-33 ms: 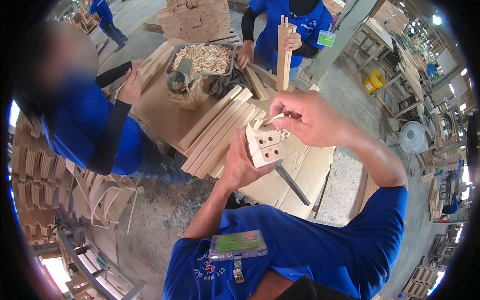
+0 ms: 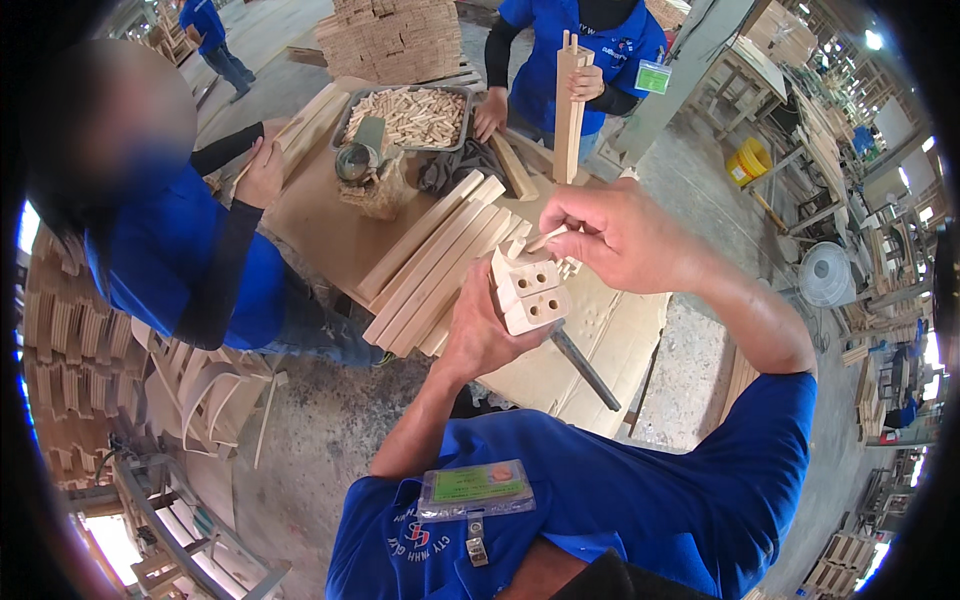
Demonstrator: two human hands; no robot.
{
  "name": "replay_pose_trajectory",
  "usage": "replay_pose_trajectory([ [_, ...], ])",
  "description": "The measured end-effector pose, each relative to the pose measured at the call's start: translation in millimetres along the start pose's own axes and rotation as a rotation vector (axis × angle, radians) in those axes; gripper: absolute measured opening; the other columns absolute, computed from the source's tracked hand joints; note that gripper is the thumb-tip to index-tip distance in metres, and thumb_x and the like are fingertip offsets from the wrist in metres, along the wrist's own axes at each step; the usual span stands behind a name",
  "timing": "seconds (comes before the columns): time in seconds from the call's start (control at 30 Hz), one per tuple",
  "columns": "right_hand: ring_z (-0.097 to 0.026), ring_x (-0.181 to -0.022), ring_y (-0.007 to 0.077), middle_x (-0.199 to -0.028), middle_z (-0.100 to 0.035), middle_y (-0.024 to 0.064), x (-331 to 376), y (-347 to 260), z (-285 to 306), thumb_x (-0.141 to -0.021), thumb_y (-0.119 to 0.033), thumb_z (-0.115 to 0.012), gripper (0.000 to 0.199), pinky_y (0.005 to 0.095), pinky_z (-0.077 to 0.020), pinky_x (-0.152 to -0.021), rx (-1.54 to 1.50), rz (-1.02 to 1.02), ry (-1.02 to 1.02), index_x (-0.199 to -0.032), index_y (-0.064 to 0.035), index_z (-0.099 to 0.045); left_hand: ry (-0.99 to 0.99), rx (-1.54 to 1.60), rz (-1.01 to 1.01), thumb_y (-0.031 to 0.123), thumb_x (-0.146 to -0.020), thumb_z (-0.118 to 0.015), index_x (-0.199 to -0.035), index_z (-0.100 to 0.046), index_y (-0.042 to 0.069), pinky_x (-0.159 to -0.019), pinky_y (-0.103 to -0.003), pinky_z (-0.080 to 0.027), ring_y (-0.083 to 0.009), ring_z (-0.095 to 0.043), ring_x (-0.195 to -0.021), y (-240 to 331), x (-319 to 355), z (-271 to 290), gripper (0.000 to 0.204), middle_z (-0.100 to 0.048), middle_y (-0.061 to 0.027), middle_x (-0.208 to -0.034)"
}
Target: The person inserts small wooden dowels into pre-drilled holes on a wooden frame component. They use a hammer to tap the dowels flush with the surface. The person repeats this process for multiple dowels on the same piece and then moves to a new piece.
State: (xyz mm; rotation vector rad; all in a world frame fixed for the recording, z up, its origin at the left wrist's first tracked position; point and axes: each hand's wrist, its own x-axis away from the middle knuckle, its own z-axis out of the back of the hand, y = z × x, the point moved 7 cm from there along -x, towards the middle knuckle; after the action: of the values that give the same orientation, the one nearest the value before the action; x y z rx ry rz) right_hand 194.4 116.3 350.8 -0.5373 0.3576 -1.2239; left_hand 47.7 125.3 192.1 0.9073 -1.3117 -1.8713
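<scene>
The left hand [image 2: 480, 335] grips two drilled wooden blocks [image 2: 528, 292] while the right hand [image 2: 610, 235] pinches a dowel [image 2: 546, 239] just above them, which must next line up with a hole.

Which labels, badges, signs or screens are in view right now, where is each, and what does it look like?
Badge: clipped on the wearer's blue shirt at the chest, bottom centre; clear rectangular sleeve, green and pale card.
Second badge: on the chest of the person standing across the table, top centre; small green and white rectangle.
Shirt print: white and red, beside the first badge.
No screens.
</scene>
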Motion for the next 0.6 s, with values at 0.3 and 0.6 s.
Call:
replay_pose_trajectory([
  [0.3,-0.074,-0.088,0.0359,-0.087,-0.072,0.0165,-9,-27,-5,-0.092,-0.006,-0.068,0.008,0.0485,-0.0588,-0.074,0.468,0.307,-0.053,-0.099,-0.0034,-0.068,-0.003,-0.012,-0.096,0.018,-0.068,-0.097,-0.142,-0.044,0.001,-0.1,-0.041,-0.055,-0.027,-0.066,-0.116,3,-3,-4,0.093,-0.061,-0.0153,-0.126],
  [0.6,-0.073,-0.081,0.032,-0.082,-0.071,0.018,-15,-8,-8,-0.097,-0.017,-0.072,0.018,0.0433,-0.0579,-0.071,0.291,0.217,-0.022,-0.098,0.0005,-0.068,-0.025,0.019,-0.033,0.021,-0.069,-0.097,-0.144,-0.042,0.001,-0.103,-0.041,-0.053,-0.0276,-0.065,-0.119,-1,-5,-6,0.095,-0.06,-0.0152,-0.128],
])
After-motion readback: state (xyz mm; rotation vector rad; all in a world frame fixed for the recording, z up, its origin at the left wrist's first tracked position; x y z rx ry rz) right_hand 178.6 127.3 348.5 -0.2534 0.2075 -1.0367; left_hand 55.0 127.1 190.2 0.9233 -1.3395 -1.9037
